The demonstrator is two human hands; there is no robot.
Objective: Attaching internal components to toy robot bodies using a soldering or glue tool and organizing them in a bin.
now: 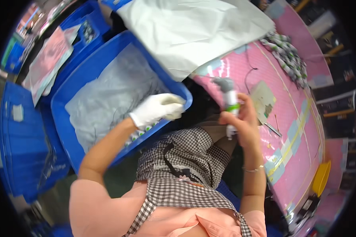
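Note:
My right hand (247,118), bare, grips a slim tubular part (230,96) with a bent grey head, a white body and a green band. It is held upright in front of the pink work surface (281,166), between thumb and fingers. My left hand (160,110) wears a white glove and hangs over the near right corner of a blue bin (58,114). Its fingers are curled together, and whatever is in them is hidden. Below the glove, several white and green parts (135,136) lie along the bin's near wall, next to a clear plastic sheet (95,94) and thin dark wires.
A white sheet (194,31) covers the far side. A heap of grey, white and green parts (286,55) lies at the far right. On the pink surface are a small plate (263,100) and a metal tool (273,129). A yellow tray (321,178) sits at the right edge.

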